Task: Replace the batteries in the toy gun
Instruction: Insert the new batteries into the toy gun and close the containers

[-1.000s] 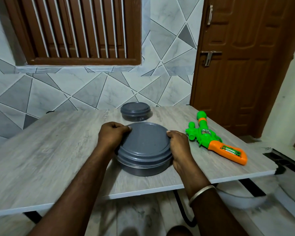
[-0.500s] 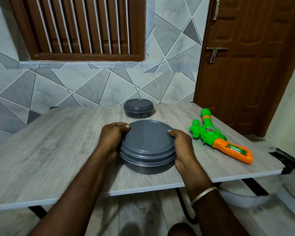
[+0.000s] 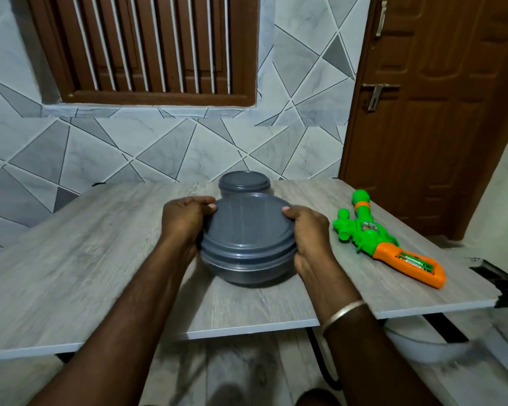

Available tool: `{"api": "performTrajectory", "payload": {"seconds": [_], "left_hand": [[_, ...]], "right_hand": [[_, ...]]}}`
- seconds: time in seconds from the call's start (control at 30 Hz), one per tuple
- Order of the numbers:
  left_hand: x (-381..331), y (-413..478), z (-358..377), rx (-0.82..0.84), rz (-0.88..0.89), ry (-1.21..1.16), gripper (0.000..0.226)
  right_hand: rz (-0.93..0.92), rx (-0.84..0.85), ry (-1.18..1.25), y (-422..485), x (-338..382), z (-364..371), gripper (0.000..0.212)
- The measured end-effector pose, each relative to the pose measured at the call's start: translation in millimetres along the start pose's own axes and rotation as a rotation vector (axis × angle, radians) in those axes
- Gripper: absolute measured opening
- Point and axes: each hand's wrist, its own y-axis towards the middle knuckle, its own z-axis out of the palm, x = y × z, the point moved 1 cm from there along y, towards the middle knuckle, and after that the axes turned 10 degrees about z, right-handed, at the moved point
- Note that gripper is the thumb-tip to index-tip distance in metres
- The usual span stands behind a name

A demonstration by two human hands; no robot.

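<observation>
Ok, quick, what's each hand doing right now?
Left hand: grips the large grey container by its lid.
Right hand: grips its other side.

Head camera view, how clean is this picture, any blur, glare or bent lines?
Head view: the grey container is fairly sharp, with a faint sheen on its lid. Head view: the table at left and the picture's lower right corner are smeared by motion. Head view: the wide lens leans the door frame inward; the light is dim and soft.

Surface (image 3: pixel 71 259): matt, pale grey wood-grain laminate. Large tin (image 3: pixel 247 244) and small tin (image 3: pixel 244 184) behind it: smooth grey plastic lids with dull sheen. Toy gun (image 3: pixel 384 244): glossy green and orange plastic. Bangle (image 3: pixel 342 313): polished metal.
</observation>
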Motion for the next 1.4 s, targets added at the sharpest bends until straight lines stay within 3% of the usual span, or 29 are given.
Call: {"api": "performTrajectory", "payload": {"seconds": [0.23, 0.5, 0.57, 0.7, 1.4], "left_hand": [[-26, 59, -49, -0.112, 0.125, 0.139, 0.026], [6, 102, -104, -0.177, 0.047, 0.277, 0.022], [12, 108, -114, -0.174, 0.030, 0.285, 0.021], [14, 115, -124, -0.188, 0.019, 0.287, 0.024], [18, 127, -136, -0.181, 0.055, 0.427, 0.022]], "right_hand": [[0.018, 0.146, -0.047, 20, -15, 90, 0.012], [0.124, 0.170, -0.221, 47, -72, 154, 0.007], [0.164, 0.175, -0.248, 51, -82, 163, 0.021], [0.204, 0.198, -0.261, 54, -89, 177, 0.027], [0.183, 0.195, -0.222, 51, -99, 191, 0.027]]}}
